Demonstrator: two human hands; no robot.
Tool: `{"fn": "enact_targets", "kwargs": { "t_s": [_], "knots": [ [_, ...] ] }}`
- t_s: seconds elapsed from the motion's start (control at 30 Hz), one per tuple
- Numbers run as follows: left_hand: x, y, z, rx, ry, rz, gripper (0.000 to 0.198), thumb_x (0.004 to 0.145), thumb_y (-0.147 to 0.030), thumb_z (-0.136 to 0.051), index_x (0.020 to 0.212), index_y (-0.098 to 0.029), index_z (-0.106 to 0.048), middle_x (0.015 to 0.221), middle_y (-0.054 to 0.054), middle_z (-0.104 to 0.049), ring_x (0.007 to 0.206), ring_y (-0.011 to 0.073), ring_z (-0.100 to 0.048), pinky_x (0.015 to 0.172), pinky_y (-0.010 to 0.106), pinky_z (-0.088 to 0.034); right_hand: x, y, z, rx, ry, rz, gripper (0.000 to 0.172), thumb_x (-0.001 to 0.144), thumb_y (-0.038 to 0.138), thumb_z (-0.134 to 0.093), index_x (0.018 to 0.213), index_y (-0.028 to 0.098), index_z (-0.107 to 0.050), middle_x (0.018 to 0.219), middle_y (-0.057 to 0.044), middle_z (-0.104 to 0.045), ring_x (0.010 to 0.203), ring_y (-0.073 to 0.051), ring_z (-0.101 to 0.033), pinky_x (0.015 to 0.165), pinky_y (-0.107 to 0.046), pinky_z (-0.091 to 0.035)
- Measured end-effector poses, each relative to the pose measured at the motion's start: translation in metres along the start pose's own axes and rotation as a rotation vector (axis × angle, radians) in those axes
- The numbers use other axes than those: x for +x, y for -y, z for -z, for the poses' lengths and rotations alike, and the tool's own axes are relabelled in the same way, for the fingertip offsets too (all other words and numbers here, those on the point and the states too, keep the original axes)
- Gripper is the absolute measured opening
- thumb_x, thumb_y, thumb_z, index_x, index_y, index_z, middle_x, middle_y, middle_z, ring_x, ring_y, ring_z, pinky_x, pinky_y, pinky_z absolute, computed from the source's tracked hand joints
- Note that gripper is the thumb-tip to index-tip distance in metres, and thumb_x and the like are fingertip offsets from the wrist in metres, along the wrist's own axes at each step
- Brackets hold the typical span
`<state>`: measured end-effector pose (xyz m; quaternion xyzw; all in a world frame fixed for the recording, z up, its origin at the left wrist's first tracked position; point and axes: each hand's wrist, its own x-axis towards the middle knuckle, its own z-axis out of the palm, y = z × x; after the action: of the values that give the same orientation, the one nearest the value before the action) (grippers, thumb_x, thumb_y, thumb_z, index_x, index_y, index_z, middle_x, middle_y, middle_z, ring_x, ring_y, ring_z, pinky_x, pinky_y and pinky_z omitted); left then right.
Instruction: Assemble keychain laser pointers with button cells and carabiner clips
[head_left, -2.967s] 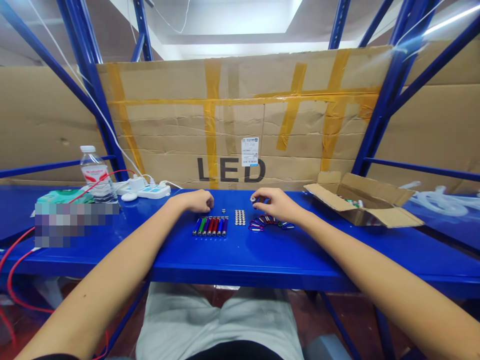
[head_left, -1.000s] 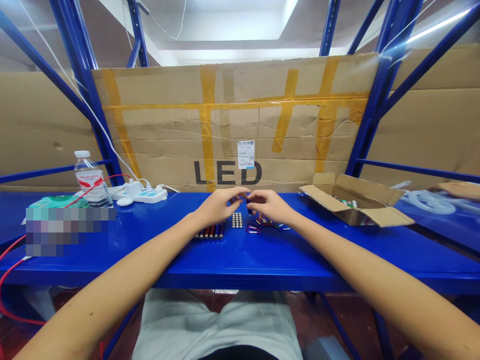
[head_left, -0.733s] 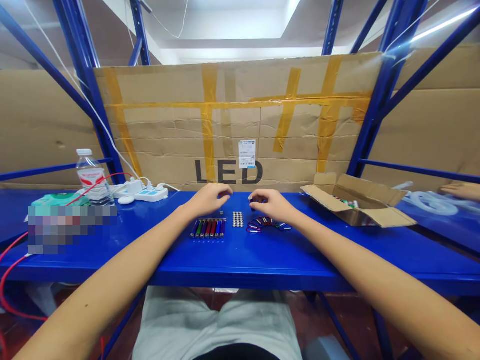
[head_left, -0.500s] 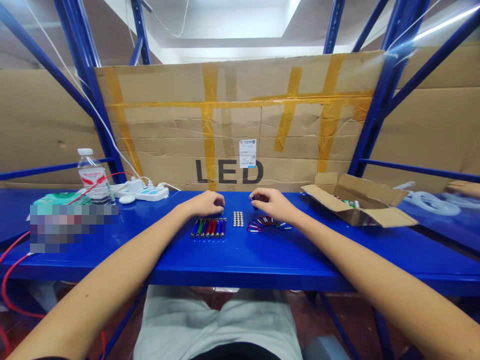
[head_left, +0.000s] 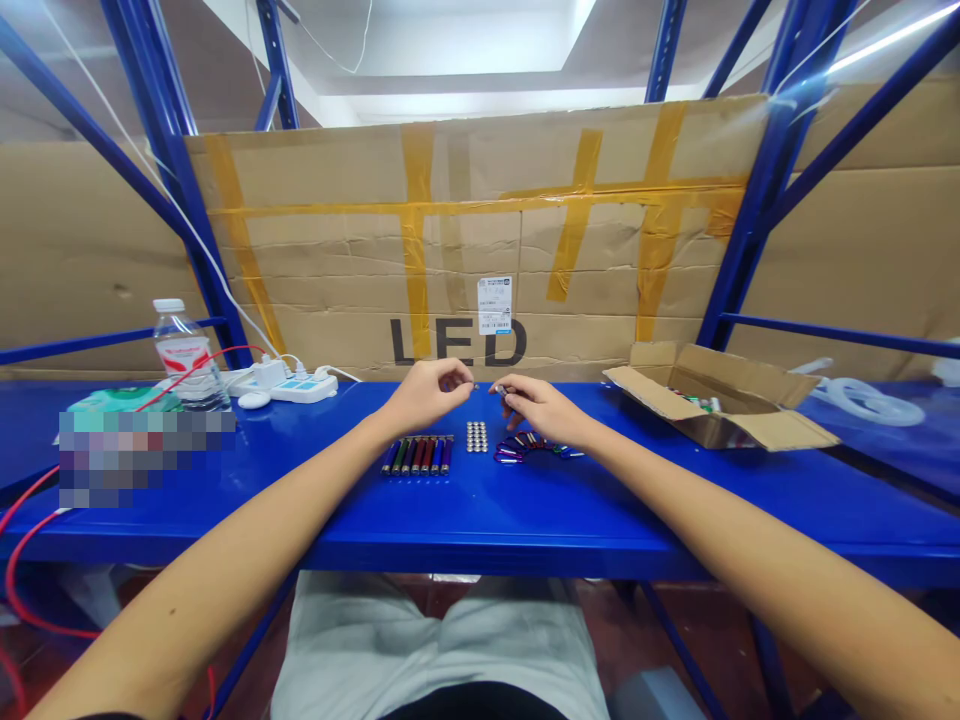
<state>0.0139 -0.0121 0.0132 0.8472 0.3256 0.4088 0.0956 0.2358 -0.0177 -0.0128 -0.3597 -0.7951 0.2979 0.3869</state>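
Note:
My left hand (head_left: 435,393) is closed in a pinch, with a tiny metallic piece (head_left: 475,386) at its fingertips. Facing it, my right hand (head_left: 536,405) pinches a small silvery metal part (head_left: 501,390), too small to name. A narrow gap separates the two hands. Below my left hand lies a row of coloured metal tubes (head_left: 416,457), blue, green, red and purple, side by side. Between the hands and nearer to me, silver button cells (head_left: 477,437) form a small grid. Coloured carabiners (head_left: 510,450) fan out in an arc beneath my right hand, which partly hides them.
An open cardboard box (head_left: 720,425) with small items inside stands at the right. To the left are a water bottle (head_left: 187,355), a white power strip (head_left: 304,387) and a green packet (head_left: 124,398). A large cardboard sheet (head_left: 337,270) closes off the back of the blue table (head_left: 480,515).
My left hand has lifted from above the tubes and moved right, towards my right hand, with a tiny piece in its fingertips. My right hand has shifted slightly left, its fingers turning inward.

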Motion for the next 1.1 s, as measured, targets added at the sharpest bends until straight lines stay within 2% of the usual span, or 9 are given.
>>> {"fn": "enact_targets", "kwargs": {
  "t_s": [0.03, 0.13, 0.37, 0.5, 0.63, 0.87, 1.1],
  "knots": [
    [0.0, -0.007, -0.003, -0.036, -0.031, -0.03, 0.012, 0.081, -0.025, -0.058, 0.084, -0.015, -0.065, 0.074, 0.002, -0.067, 0.066, 0.0117, -0.058, 0.062, 0.023, -0.046, -0.001, 0.001, -0.001, -0.022, 0.01, 0.013, 0.023, 0.089, 0.023, -0.045, 0.107, 0.018, -0.059, 0.077, -0.002, -0.057, 0.066, -0.015, -0.058, 0.061, -0.029, -0.049],
    [-0.002, -0.016, -0.013, -0.038, -0.026, -0.099, 0.009, 0.081, -0.022, -0.058, 0.084, -0.015, -0.064, 0.071, 0.0, -0.066, 0.063, 0.0106, -0.057, 0.061, 0.022, -0.045, -0.002, 0.001, -0.003, -0.114, -0.006, 0.104, 0.022, 0.091, 0.024, -0.045, 0.103, 0.017, -0.062, 0.077, -0.003, -0.059, 0.07, -0.017, -0.056, 0.064, -0.031, -0.047],
    [-0.005, -0.011, -0.02, -0.04, -0.028, -0.105, 0.008, 0.08, -0.018, -0.057, 0.085, -0.015, -0.064, 0.071, -0.001, -0.066, 0.063, 0.0098, -0.056, 0.061, 0.022, -0.044, -0.002, 0.0, -0.005, -0.219, -0.076, 0.285, 0.021, 0.088, 0.019, -0.05, 0.104, 0.02, -0.062, 0.1, -0.008, -0.064, 0.095, -0.022, -0.058, 0.088, -0.04, -0.044],
    [-0.005, -0.013, -0.021, -0.105, -0.029, -0.061, 0.008, 0.08, -0.02, -0.057, 0.084, -0.015, -0.062, 0.069, -0.001, -0.063, 0.061, 0.01, -0.053, 0.059, 0.022, -0.043, -0.004, 0.002, -0.007, -0.276, -0.173, 0.346, 0.024, 0.078, 0.016, -0.061, 0.101, 0.02, -0.055, 0.098, -0.006, -0.057, 0.089, -0.02, -0.056, 0.076, -0.034, -0.047],
    [-0.006, -0.015, -0.022, -0.149, 0.006, -0.017, 0.008, 0.079, -0.021, -0.058, 0.082, -0.015, -0.061, 0.065, -0.002, -0.059, 0.059, 0.0101, -0.052, 0.057, 0.022, -0.042, -0.006, 0.004, -0.006, -0.387, -0.247, 0.478, 0.015, 0.079, 0.008, -0.053, 0.088, 0.02, -0.051, 0.085, -0.003, -0.052, 0.08, -0.018, -0.052, 0.071, -0.031, -0.044],
    [-0.005, -0.015, -0.022, -0.2, 0.008, -0.017, 0.009, 0.08, -0.023, -0.058, 0.082, -0.015, -0.059, 0.064, -0.002, -0.059, 0.058, 0.0102, -0.053, 0.056, 0.022, -0.042, -0.006, 0.007, -0.003, -0.372, -0.229, 0.544, 0.006, 0.088, 0.014, -0.054, 0.088, 0.019, -0.058, 0.083, -0.004, -0.057, 0.079, -0.018, -0.054, 0.072, -0.032, -0.043],
    [-0.005, -0.016, -0.022, -0.201, 0.016, -0.011, 0.009, 0.081, -0.025, -0.057, 0.083, -0.015, -0.058, 0.064, -0.002, -0.057, 0.057, 0.0099, -0.052, 0.055, 0.022, -0.041, -0.005, 0.006, -0.005, -0.372, -0.193, 0.491, 0.012, 0.093, 0.02, -0.05, 0.09, 0.02, -0.061, 0.082, -0.005, -0.06, 0.079, -0.018, -0.057, 0.074, -0.033, -0.045]
  ]
}}
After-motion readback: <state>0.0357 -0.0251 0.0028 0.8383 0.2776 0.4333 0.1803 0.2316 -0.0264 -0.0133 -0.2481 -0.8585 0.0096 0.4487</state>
